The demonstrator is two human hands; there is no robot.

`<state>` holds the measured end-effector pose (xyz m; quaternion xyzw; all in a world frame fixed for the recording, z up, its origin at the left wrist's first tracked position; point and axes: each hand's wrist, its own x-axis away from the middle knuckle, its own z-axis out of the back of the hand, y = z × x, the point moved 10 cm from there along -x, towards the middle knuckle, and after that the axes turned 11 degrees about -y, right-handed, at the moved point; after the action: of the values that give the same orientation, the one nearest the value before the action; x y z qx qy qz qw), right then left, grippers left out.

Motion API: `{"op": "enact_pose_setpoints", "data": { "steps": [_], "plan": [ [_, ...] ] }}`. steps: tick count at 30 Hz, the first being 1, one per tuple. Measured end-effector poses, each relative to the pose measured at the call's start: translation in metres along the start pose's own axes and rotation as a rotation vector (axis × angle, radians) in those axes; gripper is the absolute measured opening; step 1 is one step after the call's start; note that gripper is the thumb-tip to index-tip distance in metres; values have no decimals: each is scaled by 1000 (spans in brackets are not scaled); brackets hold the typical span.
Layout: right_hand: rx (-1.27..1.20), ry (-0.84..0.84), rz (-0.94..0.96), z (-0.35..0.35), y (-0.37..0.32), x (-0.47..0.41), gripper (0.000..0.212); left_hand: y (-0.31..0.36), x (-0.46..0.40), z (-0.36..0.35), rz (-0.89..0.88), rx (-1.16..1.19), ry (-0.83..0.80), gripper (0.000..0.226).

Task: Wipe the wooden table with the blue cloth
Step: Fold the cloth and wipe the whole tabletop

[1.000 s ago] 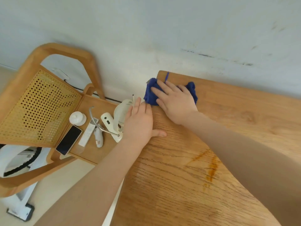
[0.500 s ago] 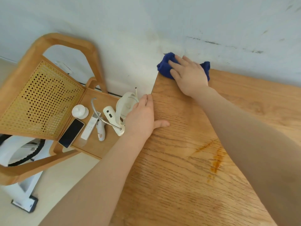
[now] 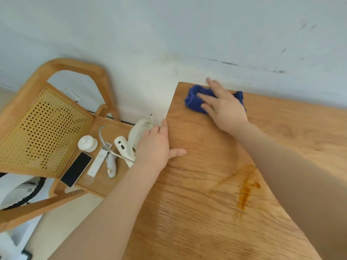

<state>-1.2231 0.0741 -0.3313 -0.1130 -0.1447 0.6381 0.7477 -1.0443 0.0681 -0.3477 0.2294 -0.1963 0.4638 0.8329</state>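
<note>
The blue cloth lies crumpled at the far left corner of the wooden table, close to the wall. My right hand presses flat on the cloth with straight, spread fingers and covers its middle. My left hand rests palm down on the table's left edge, thumb out on the top and fingers along the edge. An orange-brown stain streaks the wood nearer to me, right of centre.
A wooden chair with a cane back stands left of the table. On its seat lie a phone, a white remote, a small white round object and white devices. The white wall runs behind the table.
My right hand slid the cloth away from me to the table's far corner by the wall. My left hand stayed on the left edge.
</note>
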Motion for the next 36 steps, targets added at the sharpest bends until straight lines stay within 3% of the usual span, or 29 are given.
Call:
{"op": "enact_pose_setpoints", "data": {
  "steps": [4, 10, 15, 20, 25, 32, 36],
  "plan": [
    [39, -31, -110, 6, 8, -8, 36, 7, 8, 9, -6, -104, 79, 108],
    [-24, -114, 180, -16, -49, 83, 43, 37, 31, 10, -176, -124, 142, 85],
    [-97, -161, 266, -23, -40, 95, 45, 53, 29, -20, -180, -20, -90, 122],
    [-77, -10, 45, 7, 26, 35, 38, 50, 27, -26, -156, -59, -78, 125],
    [89, -28, -183, 22, 56, 14, 44, 49, 29, -28, -150, -35, -100, 125],
    [-28, -121, 62, -9, -14, 126, 48, 52, 33, -24, -149, -36, -95, 123],
    [-64, -197, 137, -15, -5, 122, 45, 52, 29, -25, -144, -53, -92, 123]
  ]
}}
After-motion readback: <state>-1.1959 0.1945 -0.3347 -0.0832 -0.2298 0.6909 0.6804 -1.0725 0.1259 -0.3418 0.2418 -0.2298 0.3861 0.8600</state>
